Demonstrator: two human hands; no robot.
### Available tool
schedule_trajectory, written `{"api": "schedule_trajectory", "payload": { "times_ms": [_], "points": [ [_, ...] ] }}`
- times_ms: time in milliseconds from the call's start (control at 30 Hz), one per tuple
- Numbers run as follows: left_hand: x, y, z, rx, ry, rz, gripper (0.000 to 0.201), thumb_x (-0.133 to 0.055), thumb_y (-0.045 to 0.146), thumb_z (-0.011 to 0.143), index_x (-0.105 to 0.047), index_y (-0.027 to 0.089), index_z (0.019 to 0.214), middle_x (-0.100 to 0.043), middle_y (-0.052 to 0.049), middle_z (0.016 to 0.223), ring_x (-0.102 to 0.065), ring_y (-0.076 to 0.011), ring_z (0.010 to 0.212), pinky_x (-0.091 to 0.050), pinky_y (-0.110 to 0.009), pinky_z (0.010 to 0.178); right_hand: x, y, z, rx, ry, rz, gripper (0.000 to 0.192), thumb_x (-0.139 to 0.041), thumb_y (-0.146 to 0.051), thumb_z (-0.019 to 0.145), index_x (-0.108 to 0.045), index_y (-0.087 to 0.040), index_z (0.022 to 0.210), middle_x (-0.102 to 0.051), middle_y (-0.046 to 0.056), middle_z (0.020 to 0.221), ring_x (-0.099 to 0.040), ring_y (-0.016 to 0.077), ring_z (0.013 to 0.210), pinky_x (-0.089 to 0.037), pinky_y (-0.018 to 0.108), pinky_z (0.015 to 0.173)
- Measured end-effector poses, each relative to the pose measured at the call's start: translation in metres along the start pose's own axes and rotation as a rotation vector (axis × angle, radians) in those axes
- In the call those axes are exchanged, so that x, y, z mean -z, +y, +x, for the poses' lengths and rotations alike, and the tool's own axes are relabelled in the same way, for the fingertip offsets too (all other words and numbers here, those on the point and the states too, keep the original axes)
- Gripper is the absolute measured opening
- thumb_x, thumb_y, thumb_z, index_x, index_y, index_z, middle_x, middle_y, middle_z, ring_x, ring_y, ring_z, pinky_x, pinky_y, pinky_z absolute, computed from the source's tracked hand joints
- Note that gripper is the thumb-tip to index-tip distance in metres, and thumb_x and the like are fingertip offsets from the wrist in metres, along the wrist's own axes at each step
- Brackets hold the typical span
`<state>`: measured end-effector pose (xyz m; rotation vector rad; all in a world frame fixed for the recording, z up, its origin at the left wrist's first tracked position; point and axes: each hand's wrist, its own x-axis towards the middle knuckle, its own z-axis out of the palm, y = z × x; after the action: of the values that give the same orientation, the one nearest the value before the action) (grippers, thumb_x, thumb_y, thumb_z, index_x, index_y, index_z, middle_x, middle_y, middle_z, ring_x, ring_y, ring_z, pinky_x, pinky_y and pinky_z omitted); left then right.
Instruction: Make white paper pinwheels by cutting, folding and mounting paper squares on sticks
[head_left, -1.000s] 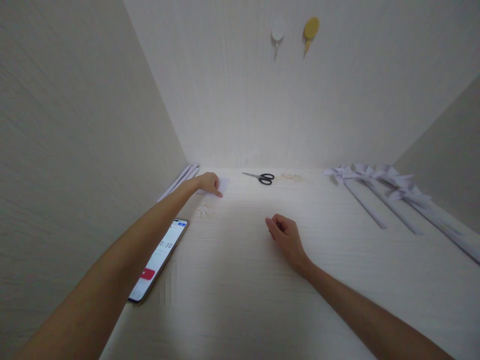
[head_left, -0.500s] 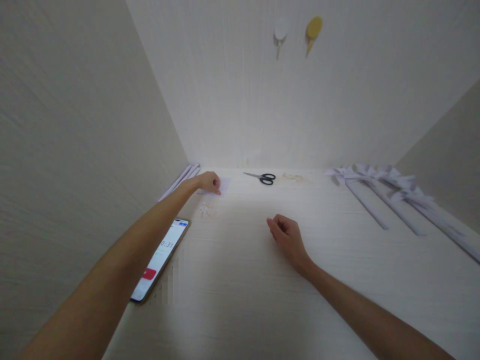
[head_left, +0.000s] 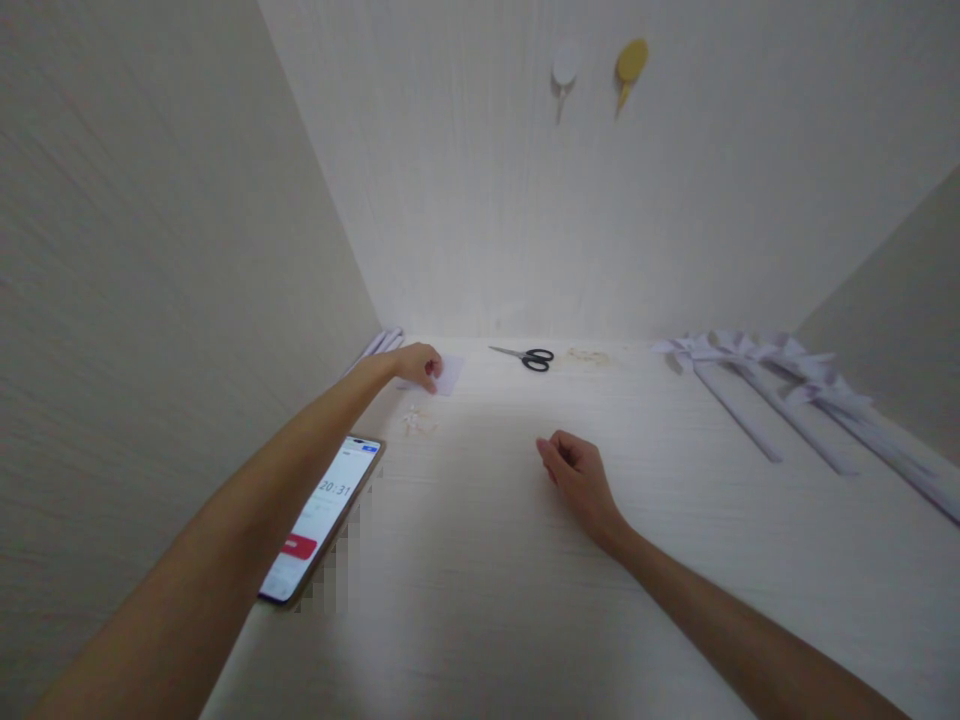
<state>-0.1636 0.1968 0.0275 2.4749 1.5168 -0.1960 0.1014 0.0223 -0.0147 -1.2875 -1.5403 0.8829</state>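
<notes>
My left hand reaches to the back left, its fingers curled down onto a small stack of pale paper sheets. Thumb and fingertips come together at the paper's near edge; part of the paper is hidden under the hand. My right hand rests near the middle of the white table in a loose fist, thumb over the curled fingers, and nothing shows in it. Just in front of the left hand lies a small pile of pale bands or scraps. Black-handled scissors lie right of the paper.
A phone with a running timer lies under my left forearm. Rolled paper sticks stand along the left wall. Several paper sticks with frilled tops lie at the right. Thin tan bands lie behind; two hooks hang on the wall.
My left hand's fingers have shifted slightly at the paper. The right hand keeps its loose fist, and the view has moved a little.
</notes>
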Motion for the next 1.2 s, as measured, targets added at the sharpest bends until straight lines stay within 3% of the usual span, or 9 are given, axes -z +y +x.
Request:
{"api": "schedule_trajectory", "payload": {
  "times_ms": [167,433,1200],
  "points": [
    [-0.001,-0.001,-0.002,0.024,0.010,0.013,0.029,-0.066,0.026,0.052,-0.063,0.012,0.077,-0.064,-0.005,0.080,-0.056,-0.0135,0.072,-0.037,-0.019,0.061,0.000,0.001,0.001,0.000,-0.009,0.010,0.032,-0.045,-0.033,0.075,-0.033,-0.019,0.048,-0.031,-0.006,0.044,-0.029,0.0076,0.042,-0.023,0.022,0.043],
    [-0.005,0.004,0.003,0.064,0.017,0.058,0.048,-0.062,0.051,0.050,-0.061,0.012,0.078,-0.063,-0.007,0.079,-0.053,-0.0147,0.066,-0.035,-0.022,0.057,0.001,0.001,0.000,0.005,-0.013,0.005,0.032,-0.045,-0.033,0.075,-0.034,-0.019,0.049,-0.031,-0.006,0.044,-0.029,0.0074,0.042,-0.023,0.022,0.042],
    [-0.002,0.000,0.008,0.036,0.012,0.028,0.027,-0.064,0.037,0.053,-0.061,0.014,0.067,-0.062,-0.001,0.066,-0.050,-0.0102,0.058,-0.033,-0.019,0.052,0.001,-0.002,-0.001,0.002,-0.005,-0.016,0.032,-0.046,-0.034,0.075,-0.035,-0.019,0.048,-0.033,-0.006,0.043,-0.030,0.0076,0.042,-0.023,0.022,0.041]
  ]
}}
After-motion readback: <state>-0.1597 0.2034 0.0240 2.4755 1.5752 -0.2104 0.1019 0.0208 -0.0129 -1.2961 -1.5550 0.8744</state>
